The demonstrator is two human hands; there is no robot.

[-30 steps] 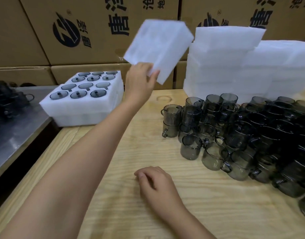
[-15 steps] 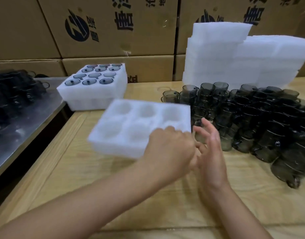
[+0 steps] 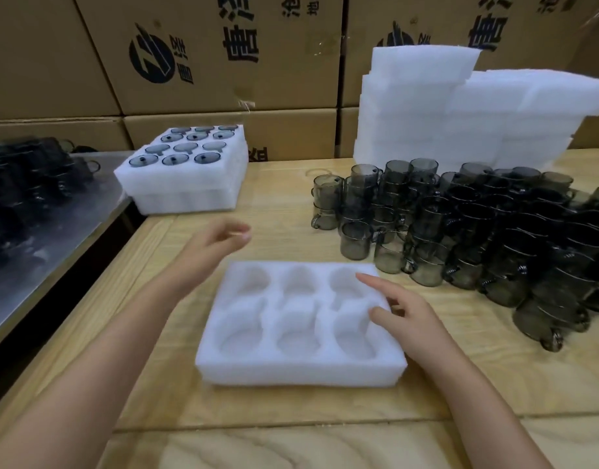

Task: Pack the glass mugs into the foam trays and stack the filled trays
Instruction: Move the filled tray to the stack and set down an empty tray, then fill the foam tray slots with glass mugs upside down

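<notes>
An empty white foam tray (image 3: 301, 367) with round pockets lies flat on the wooden table in front of me. My left hand (image 3: 217, 245) hovers just beyond its far left corner, fingers loosely curled, holding nothing. My right hand (image 3: 404, 311) rests over the tray's right edge with fingers spread and relaxed. A big cluster of smoky glass mugs (image 3: 460, 231), many stacked in pairs, stands to the right. A stack of filled foam trays (image 3: 186, 184) with mugs in its top pockets sits at the back left.
Piles of empty foam trays (image 3: 460, 120) rise behind the mugs. Cardboard boxes (image 3: 223, 52) wall off the back. A metal table (image 3: 37, 231) on the left carries more dark mugs (image 3: 24, 184). Bare wood (image 3: 291, 445) shows near me.
My left hand carried the foam tray from the air down onto the table and let it go. My right hand moved to the tray's right edge.
</notes>
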